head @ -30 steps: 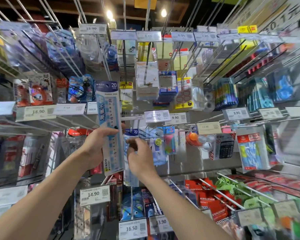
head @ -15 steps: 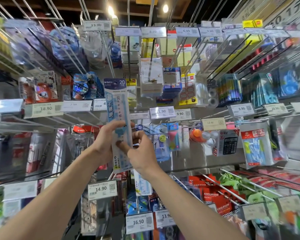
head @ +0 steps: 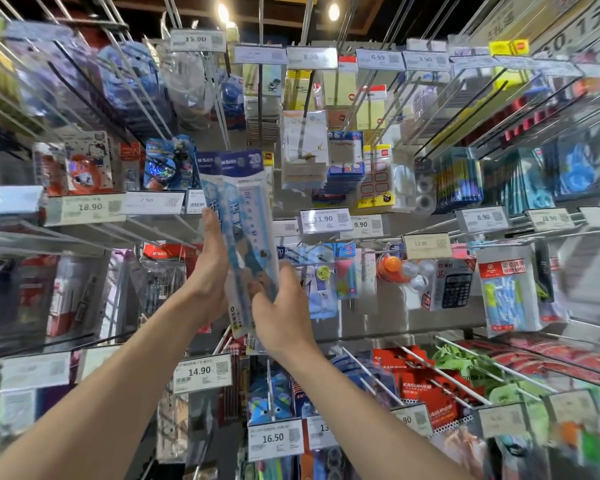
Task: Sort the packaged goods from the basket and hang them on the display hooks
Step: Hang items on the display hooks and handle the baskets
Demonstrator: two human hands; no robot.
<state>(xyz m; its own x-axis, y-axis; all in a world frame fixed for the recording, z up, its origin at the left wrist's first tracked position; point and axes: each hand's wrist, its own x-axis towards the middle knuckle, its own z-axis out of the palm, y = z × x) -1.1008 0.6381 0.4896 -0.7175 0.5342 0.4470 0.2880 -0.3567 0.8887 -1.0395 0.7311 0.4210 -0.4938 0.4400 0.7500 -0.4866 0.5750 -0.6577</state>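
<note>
Centrally in the frame, the ruler packs stand nearly upright, tilted a little to the left, held up in front of the hanging stock. The left hand lies flat along their left edge, fingers straight and pointing up, pressing the side; its thumb is hidden behind the plastic. The right hand grips the lower right edge, fingers curled round it, knuckles toward the camera. Both forearms rise from the bottom corners and are cut off by the frame.

How many packs there are is hard to tell; two dark blue header cards overlap at the top, one marked "20". The bottom end is hidden behind the right hand. The packs are clear sleeves with pale blue rulers and printed scale marks.

Around them, display hooks carry stationery, blurred toward the edges. A price tag reading 14.90 sits below the left forearm, and a calculator hangs at the right.
</note>
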